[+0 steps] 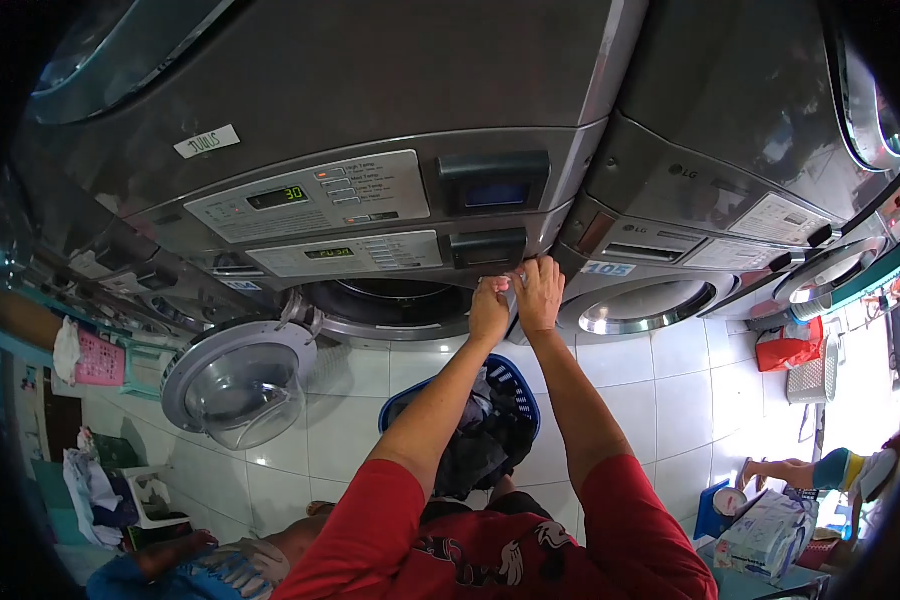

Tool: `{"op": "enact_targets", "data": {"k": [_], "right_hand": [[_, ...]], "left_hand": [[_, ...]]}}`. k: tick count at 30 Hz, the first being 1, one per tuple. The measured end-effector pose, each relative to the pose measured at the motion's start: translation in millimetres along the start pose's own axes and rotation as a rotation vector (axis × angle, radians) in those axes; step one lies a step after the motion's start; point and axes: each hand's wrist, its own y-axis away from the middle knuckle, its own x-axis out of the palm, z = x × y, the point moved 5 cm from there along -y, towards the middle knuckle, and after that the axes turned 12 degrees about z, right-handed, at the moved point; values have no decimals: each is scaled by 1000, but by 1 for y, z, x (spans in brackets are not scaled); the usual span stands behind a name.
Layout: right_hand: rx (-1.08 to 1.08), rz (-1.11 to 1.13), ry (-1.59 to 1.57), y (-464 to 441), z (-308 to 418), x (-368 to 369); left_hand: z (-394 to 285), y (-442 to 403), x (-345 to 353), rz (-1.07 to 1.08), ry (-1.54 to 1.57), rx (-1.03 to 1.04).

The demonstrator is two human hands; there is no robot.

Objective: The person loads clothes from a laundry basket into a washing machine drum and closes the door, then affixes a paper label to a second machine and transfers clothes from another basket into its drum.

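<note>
Red shirt (pixel 480 560) nearest; left hand (pixel 488 310) and right hand (pixel 540 293) narrowed near machine (pixel 345 254), grip contents can't tell; door (pixel 182 390) already open, dark clothes (pixel 480 440) in basket (pixel 515 378)

Both arms reach forward, the left hand (pixel 489 308) and right hand (pixel 540 293) close together, fingers bent.

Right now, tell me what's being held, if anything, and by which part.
It cannot be told: the left hand and right hand are close together, and anything between their fingertips is too small to identify.
</note>
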Motion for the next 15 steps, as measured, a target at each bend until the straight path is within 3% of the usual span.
{"op": "enact_targets", "data": {"k": [7, 10, 12, 15], "right_hand": [[-63, -67, -76, -3, 0, -5], [66, -35, -205, -6, -9, -12], [115, 131, -218, -10, -14, -9], [173, 112, -296, -6, -14, -10]], "left_hand": [[6, -2, 3, -3, 10, 6], [9, -3, 5, 3, 33, -10], [8, -2, 6, 9, 32, -16], [15, -5, 7, 40, 98, -15]]}}
